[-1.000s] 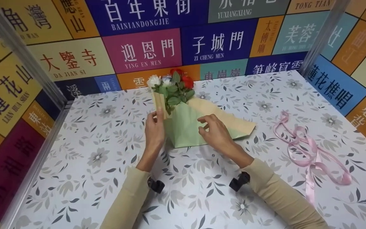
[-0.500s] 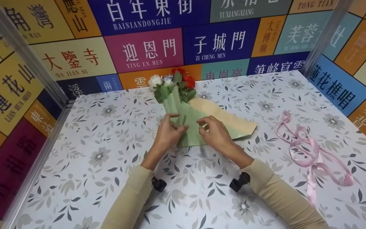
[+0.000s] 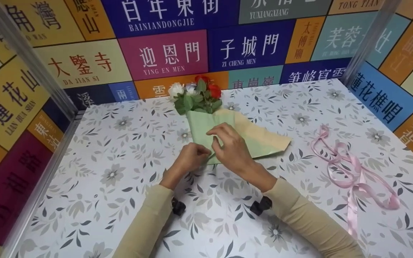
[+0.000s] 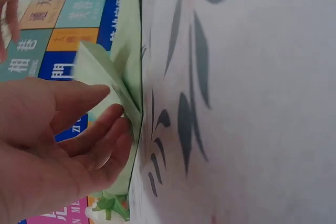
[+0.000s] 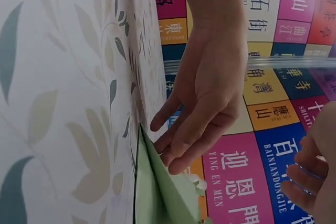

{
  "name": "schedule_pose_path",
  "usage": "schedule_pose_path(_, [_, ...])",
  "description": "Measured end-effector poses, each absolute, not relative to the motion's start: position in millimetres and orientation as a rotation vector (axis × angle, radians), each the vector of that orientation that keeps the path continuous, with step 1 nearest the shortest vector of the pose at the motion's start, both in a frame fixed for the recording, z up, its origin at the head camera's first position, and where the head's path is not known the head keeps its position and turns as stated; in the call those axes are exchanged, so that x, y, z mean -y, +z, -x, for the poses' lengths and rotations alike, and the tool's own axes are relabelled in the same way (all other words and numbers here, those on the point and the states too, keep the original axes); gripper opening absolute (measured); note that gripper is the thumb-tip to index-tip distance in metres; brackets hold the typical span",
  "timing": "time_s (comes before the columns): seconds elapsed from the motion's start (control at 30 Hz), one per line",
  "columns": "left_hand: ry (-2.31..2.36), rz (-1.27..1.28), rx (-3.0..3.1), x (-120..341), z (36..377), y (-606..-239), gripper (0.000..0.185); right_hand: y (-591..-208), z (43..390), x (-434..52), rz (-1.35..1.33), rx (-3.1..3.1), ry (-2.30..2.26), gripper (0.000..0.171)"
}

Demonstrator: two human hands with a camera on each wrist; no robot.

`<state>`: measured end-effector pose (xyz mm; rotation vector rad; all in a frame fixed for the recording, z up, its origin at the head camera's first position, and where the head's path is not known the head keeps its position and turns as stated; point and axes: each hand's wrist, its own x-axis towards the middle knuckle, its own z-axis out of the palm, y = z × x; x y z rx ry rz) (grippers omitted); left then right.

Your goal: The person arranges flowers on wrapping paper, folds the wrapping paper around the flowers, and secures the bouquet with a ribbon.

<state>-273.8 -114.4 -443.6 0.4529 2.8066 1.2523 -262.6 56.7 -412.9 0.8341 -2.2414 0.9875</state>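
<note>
The left hand point(image 3: 189, 159) sits at the near left corner of the green wrap point(image 3: 206, 130), fingers curled, the tips pinching the folded paper edge against the table point(image 3: 120, 172); the left wrist view shows the fingers point(image 4: 100, 129) lying along that fold. Just right of it, almost touching, the right hand point(image 3: 229, 147) lies on top of the wrap, fingers bent and slightly spread, pressing the paper flat. The wrap runs away from both sets of fingers: its narrow end is under them, its long axis points up the table, and the flowers point(image 3: 196, 96), white and red with green leaves, stick out of the far end. A tan flap point(image 3: 264, 138) fans out to the right of the right hand. Both hands are on the paper; the left is nearer the corner. Well right of the fingers lies a pink ribbon point(image 3: 350, 172), untouched. Wall panels read, left to right, LIAN HUA SHAN, DA JIAN SI, BAINIANDONGJIE, YING EN MEN, ZI CHENG MEN, YUXIANGXIANG, TONG TIAN
</note>
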Motion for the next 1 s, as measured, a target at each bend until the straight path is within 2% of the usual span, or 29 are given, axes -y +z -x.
schedule_pose_path(0.1, [1.214,-0.565,-2.861,117,274,-446,0.016,-418,275,-48,-0.955,2.463,0.893,0.024])
schedule_pose_path(0.2, [1.211,-0.637,-2.869,122,272,-448,0.013,-426,291,-46,-1.037,2.739,0.802,0.041])
schedule_pose_path(0.37, [1.213,-0.613,-2.778,132,268,-449,0.015,-437,311,-49,-1.184,3.002,0.779,0.055])
schedule_pose_path(0.57, [1.149,-0.591,-2.699,137,268,-446,0.017,-440,320,-56,-1.139,3.103,0.809,0.078])
schedule_pose_path(0.67, [1.125,-0.602,-2.697,138,268,-444,0.02,-439,320,-58,-1.118,3.13,0.789,0.084])
schedule_pose_path(0.83, [1.15,-0.542,-2.691,137,264,-440,0.02,-441,314,-61,-1.096,3.169,0.709,0.09])
schedule_pose_path(1.0, [1.237,-0.261,-2.746,141,269,-437,0.019,-445,311,-64,-1.088,3.198,0.676,0.093])
